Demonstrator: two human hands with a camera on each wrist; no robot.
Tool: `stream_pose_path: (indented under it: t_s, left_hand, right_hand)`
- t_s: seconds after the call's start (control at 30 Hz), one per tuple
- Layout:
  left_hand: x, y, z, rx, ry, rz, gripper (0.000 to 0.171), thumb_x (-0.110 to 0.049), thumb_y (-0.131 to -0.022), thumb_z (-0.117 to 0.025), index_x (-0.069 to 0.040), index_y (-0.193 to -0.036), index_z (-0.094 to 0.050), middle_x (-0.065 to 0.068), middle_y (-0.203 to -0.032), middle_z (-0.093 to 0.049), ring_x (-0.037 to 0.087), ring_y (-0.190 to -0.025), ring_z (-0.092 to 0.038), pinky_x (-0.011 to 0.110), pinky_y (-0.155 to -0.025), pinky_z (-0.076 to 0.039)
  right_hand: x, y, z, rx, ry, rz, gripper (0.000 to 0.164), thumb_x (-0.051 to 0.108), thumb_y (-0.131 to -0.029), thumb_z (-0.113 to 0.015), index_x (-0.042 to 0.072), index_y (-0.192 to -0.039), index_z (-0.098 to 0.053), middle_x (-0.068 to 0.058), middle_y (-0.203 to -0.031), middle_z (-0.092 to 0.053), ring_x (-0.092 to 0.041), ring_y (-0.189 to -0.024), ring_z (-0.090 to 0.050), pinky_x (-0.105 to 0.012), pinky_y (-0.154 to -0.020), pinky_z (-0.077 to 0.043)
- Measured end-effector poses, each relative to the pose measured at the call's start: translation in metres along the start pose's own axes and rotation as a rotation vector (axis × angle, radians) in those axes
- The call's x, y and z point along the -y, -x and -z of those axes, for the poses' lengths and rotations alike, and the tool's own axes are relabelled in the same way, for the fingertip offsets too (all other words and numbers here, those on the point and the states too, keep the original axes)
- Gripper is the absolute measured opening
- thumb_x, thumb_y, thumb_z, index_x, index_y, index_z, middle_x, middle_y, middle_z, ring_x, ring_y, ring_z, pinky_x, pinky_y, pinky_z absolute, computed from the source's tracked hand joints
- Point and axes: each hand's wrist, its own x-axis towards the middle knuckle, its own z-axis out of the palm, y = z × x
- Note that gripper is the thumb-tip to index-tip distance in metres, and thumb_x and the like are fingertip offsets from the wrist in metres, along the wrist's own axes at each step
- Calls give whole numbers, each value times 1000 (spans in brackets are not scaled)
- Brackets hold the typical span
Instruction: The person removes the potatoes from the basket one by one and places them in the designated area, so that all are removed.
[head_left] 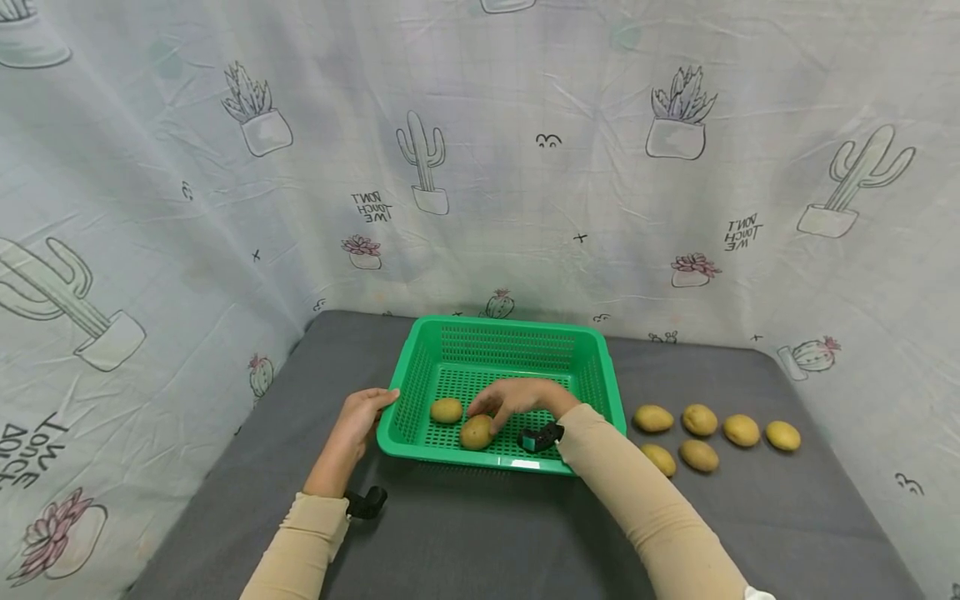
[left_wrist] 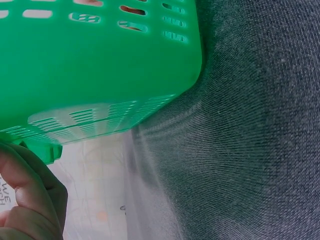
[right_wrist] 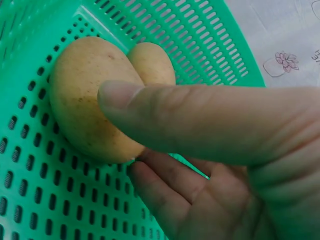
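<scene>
A green plastic basket [head_left: 510,458] with slotted walls stands on the grey cloth. My left hand [head_left: 360,421] grips its left rim, with the thumb on top; in the left wrist view its curled fingers [left_wrist: 35,185] are beside the rim. Inside the basket, my right hand [head_left: 521,396] holds a potato [head_left: 476,433] between thumb and fingers. The right wrist view shows the thumb across this speckled potato [right_wrist: 90,100] and the fingertips at its lower edge. A second potato [head_left: 446,410] lies just to its left on the basket floor, partly hidden behind the held one in the right wrist view.
Right of the basket, several potatoes lie on the grey cloth [head_left: 787,517] in two rows, among them one potato [head_left: 699,456] in the nearer row and another potato [head_left: 783,436] at the far right. A cactus-printed curtain [head_left: 510,208] hangs behind and at both sides.
</scene>
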Motion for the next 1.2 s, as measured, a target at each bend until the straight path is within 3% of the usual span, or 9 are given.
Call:
stream_pose_path:
  t_s: [0.13, 0.47, 1.2]
  left_hand:
    - [4, -6, 1, -2, -2, 8, 39, -24, -97, -55, 7, -121, -55, -3, -73, -60, 8, -61, -55, 28, -61, -47]
    - [4, -5, 1, -18, -20, -3, 38, -24, -97, -56, 6, -120, -56, -5, -69, -58, 7, -57, -52, 26, -59, -46]
    - [7, -4, 1, -14, -27, -8, 37, -24, -97, -54, 5, -120, -56, -5, -73, -59, 8, -63, -56, 26, -62, -48]
  right_hand:
    - [-1, -3, -2, -5, 6, -17, 53, 8, -88, -67, 10, -138, -49, -3, -137, -52, -19, -128, -48, -29, -99, -43]
    - [0, -8, -7, -27, 107, -38, 53, 13, -87, -70, 15, -137, -51, 1, -132, -55, -15, -121, -52, -28, -94, -46]
    - [3, -8, -10, -35, 130, -46, 53, 12, -83, -73, 17, -132, -56, 6, -122, -61, -9, -111, -57, -25, -89, -47]
